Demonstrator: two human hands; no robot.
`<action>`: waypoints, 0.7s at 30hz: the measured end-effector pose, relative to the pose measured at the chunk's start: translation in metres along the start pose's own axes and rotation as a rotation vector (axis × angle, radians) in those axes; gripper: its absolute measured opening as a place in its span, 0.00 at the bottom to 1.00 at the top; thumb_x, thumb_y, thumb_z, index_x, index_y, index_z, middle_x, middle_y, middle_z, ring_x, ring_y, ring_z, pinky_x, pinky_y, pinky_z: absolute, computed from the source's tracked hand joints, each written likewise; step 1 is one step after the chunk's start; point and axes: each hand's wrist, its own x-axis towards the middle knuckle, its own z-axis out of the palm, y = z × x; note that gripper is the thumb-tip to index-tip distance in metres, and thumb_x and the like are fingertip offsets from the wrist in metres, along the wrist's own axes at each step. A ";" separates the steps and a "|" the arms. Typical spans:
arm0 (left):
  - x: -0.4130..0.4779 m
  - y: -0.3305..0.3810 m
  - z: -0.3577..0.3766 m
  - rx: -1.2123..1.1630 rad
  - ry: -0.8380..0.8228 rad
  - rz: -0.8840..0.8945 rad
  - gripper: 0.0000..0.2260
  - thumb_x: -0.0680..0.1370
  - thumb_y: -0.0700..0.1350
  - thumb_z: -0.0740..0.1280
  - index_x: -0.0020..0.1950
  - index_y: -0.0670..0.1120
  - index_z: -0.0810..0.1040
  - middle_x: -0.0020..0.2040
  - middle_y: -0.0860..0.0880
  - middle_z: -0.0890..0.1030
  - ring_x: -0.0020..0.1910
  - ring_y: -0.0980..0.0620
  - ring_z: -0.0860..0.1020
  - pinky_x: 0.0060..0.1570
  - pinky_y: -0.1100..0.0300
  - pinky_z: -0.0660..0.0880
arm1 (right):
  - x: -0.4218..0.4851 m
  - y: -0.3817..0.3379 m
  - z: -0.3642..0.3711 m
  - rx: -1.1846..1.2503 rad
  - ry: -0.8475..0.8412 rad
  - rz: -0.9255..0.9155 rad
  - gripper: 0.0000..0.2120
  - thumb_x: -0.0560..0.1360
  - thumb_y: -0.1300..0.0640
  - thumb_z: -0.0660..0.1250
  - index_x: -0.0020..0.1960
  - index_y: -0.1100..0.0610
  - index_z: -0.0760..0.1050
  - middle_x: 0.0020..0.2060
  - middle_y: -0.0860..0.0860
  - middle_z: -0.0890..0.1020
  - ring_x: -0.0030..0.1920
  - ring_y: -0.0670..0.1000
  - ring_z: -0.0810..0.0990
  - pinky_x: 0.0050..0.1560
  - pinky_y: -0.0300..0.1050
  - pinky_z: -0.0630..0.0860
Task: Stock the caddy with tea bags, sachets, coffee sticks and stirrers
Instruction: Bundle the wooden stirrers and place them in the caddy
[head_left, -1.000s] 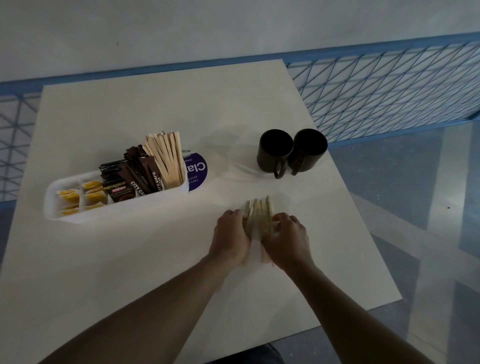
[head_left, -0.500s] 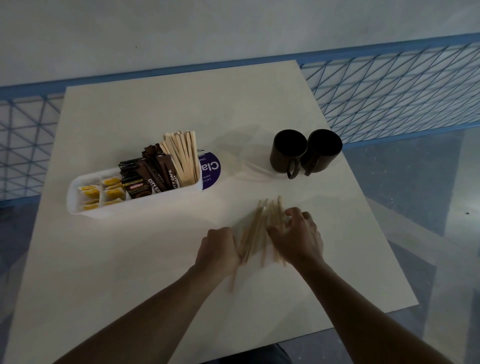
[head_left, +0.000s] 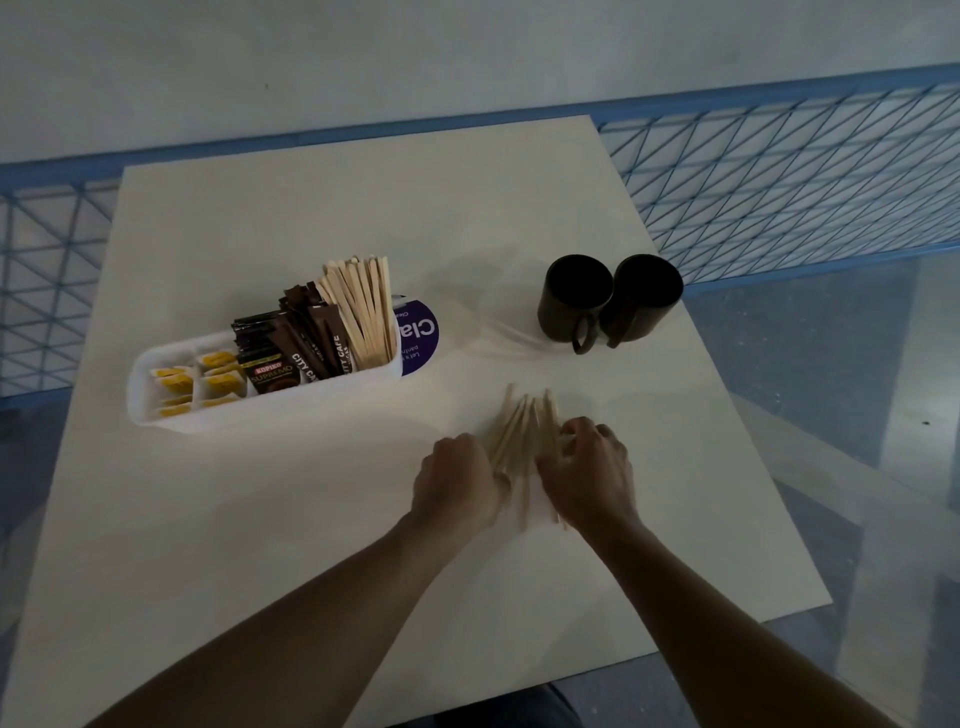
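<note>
A white caddy (head_left: 156, 400) sits left of centre on the table. It holds yellow tea bags (head_left: 218, 364) at its left end, brown coffee sticks (head_left: 291, 348) in the middle and upright wooden stirrers (head_left: 363, 306) at its right end. A loose fan of wooden stirrers (head_left: 522, 431) lies on the table in front of me. My left hand (head_left: 457, 486) presses against their left side and my right hand (head_left: 587, 475) curls over their right side. The lower ends of the stirrers are hidden between my hands.
Two dark mugs (head_left: 576, 301) (head_left: 647, 296) stand side by side at the right. A purple round label (head_left: 421, 332) and clear plastic wrap (head_left: 493, 338) lie behind the caddy's right end. The table (head_left: 311, 208) edge drops off at right; blue mesh railing (head_left: 779, 182) runs beyond.
The tight bundle of stirrers between my hands has spread into a loose fan on the table. My hands moved slightly apart, then closed back in on its sides.
</note>
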 end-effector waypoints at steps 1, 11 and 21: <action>0.001 0.005 0.001 -0.022 0.030 0.007 0.19 0.73 0.53 0.73 0.55 0.41 0.76 0.50 0.45 0.80 0.48 0.46 0.79 0.42 0.58 0.75 | 0.000 0.000 0.000 -0.006 0.003 -0.003 0.16 0.73 0.52 0.68 0.59 0.55 0.76 0.50 0.53 0.79 0.47 0.54 0.79 0.48 0.50 0.78; 0.008 0.030 0.014 -0.011 0.141 0.006 0.13 0.77 0.42 0.69 0.59 0.40 0.74 0.57 0.43 0.77 0.56 0.46 0.76 0.52 0.56 0.76 | 0.004 -0.004 -0.007 -0.179 -0.011 0.016 0.14 0.70 0.55 0.69 0.53 0.59 0.76 0.45 0.54 0.78 0.39 0.54 0.73 0.38 0.44 0.70; 0.015 0.026 0.006 0.037 0.080 0.005 0.15 0.76 0.39 0.69 0.61 0.38 0.74 0.58 0.41 0.78 0.56 0.43 0.78 0.54 0.54 0.77 | 0.011 -0.007 -0.008 -0.269 -0.002 -0.059 0.08 0.73 0.58 0.65 0.50 0.59 0.72 0.44 0.55 0.77 0.37 0.54 0.72 0.38 0.46 0.69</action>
